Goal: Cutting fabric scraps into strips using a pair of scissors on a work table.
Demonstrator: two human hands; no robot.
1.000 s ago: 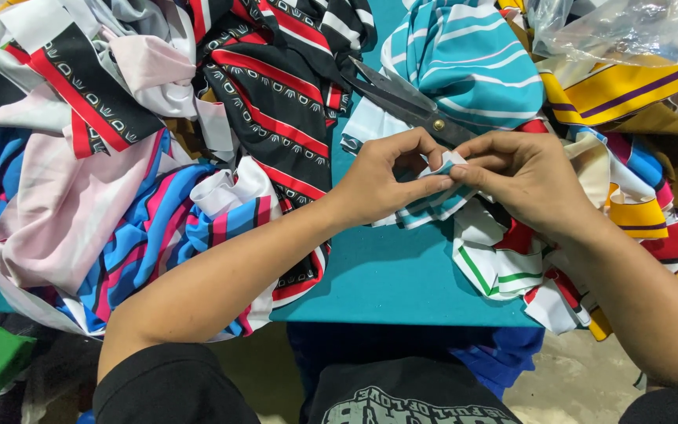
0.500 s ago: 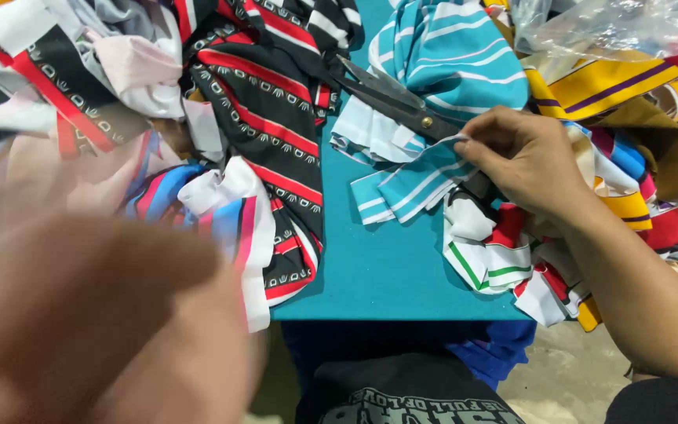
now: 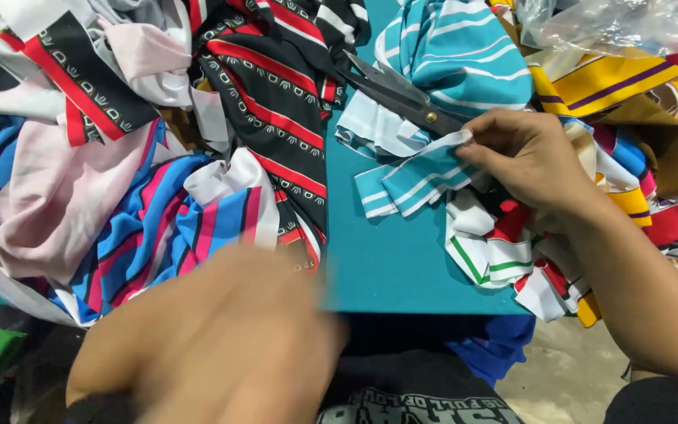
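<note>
Teal-and-white striped fabric, a small strip [image 3: 417, 177], lies on the teal worktop [image 3: 402, 267] just below the black scissors [image 3: 402, 98], and the head view shows the right hand [image 3: 531, 161] pinching its upper corner between thumb and fingers, closed firmly on the cloth. A second ago both hands met at this strip; since then the left hand [image 3: 221, 338] has let go and swung down toward the near edge of the worktop, where it is now a large blur close to the camera, so I cannot tell how far open it is or whether it holds anything. That leaves the strip held at one end only, its free end spread flat on the worktop left of the right hand. The scissors rest untouched, their blades pointing up-left from the strip, lying partly over a larger teal striped piece [image 3: 457, 55]. Left of the scissors sits a heap of black-and-red patterned cloth [image 3: 276, 94], with pink fabric [image 3: 49, 212] and blue-pink stripes [image 3: 158, 228] beyond it. Right of the scissors are yellow striped scraps [image 3: 614, 78] and a clear plastic bag [image 3: 621, 23]. Bare concrete floor [image 3: 566, 377] shows below the worktop's near edge.
</note>
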